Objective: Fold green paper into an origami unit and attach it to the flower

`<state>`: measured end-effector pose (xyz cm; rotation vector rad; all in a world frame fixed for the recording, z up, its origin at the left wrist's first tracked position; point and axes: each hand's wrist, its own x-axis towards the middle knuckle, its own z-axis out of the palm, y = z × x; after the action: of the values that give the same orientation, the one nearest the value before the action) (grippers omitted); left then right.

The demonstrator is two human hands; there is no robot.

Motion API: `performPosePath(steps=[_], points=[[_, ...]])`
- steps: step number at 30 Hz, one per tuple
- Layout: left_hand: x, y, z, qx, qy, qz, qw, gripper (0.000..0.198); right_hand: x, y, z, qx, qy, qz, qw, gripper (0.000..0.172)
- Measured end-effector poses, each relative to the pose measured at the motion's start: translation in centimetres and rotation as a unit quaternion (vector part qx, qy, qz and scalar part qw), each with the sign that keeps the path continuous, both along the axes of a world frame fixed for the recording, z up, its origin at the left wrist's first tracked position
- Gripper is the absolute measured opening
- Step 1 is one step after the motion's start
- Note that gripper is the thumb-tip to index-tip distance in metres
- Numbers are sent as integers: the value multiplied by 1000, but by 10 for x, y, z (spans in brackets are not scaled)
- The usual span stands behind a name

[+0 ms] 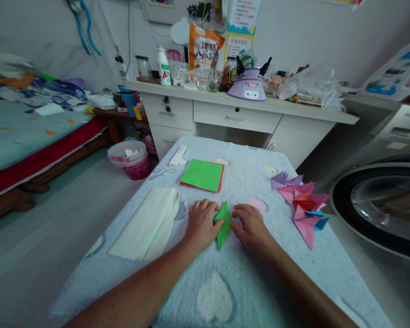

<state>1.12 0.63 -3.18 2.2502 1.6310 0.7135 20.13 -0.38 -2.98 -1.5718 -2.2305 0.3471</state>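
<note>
A green paper folded into a narrow diamond [224, 223] lies on the cloth-covered table in front of me. My left hand [202, 223] grips its left side, the thumb resting on top of the paper and the fingers at its upper left edge. Just right of the paper is my right hand [251, 225], its fingers loosely bent and thumb apart from them, holding nothing. Beyond my hands lies a stack of square paper sheets [203, 174], green on top with red showing beneath.
Folded paper cranes in pink [307, 223], purple [282, 180] and blue sit at the table's right. At left are a folded whitish cloth [146, 223] and a small white box [178, 156]. Past the table stand a cluttered white desk [222, 98], a pink bin [136, 166] and a washing machine [396, 136].
</note>
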Motion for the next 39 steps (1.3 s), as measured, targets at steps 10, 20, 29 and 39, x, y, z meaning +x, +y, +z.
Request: performPosePath(steps=[10,20,29,39], points=[[-2,-2,4,-14,10,24,1000,19,-22,-7,-9,24,19,-81,996,12],[1,3,4,-145,-296,-58,942,14,-16,-8,-3,24,160,-41,986,8],[5,2,4,-227,-510,-92,825,30,-19,-9,2,-61,390,-24,918,10],[7,1,4,-210,-468,-67,856,35,-20,-13,7,-72,419,-9,905,12]])
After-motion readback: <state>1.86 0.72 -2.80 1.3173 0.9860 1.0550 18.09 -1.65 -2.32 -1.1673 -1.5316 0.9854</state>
